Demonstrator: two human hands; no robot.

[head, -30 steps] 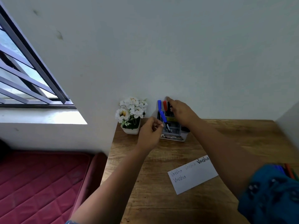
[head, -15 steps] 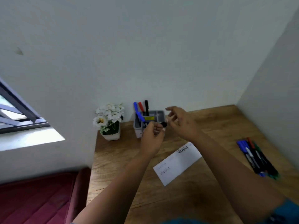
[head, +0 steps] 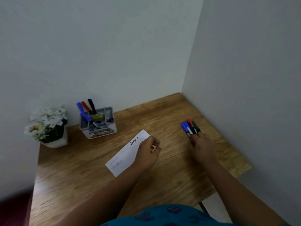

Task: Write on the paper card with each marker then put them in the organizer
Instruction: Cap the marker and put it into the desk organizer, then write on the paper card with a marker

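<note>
At the far left a pot of white flowers point(head: 46, 126) stood against the wall on the wooden table point(head: 81, 173). Just right of it sat the grey organizer point(head: 98, 123), with blue, red and black markers upright in its back compartment and another blue marker point(head: 88, 119) leaning across the front one. The paper card point(head: 125, 156) lay near the middle, several words already on it. The left hand point(head: 147, 154) rested on the card's right end with fingers curled (whether it gripped anything small, I could not tell). Further right, the right hand point(head: 201, 146) reached to the bundle of loose markers point(head: 190, 127) near the side wall, fingertips touching their near ends; no closed grip on one showed yet.

The risk, as I judged it: the markers lay packed side by side, so pulling one out could roll its neighbours toward the table's edge. Lifting the left hand could also let the card slide during writing.
</note>
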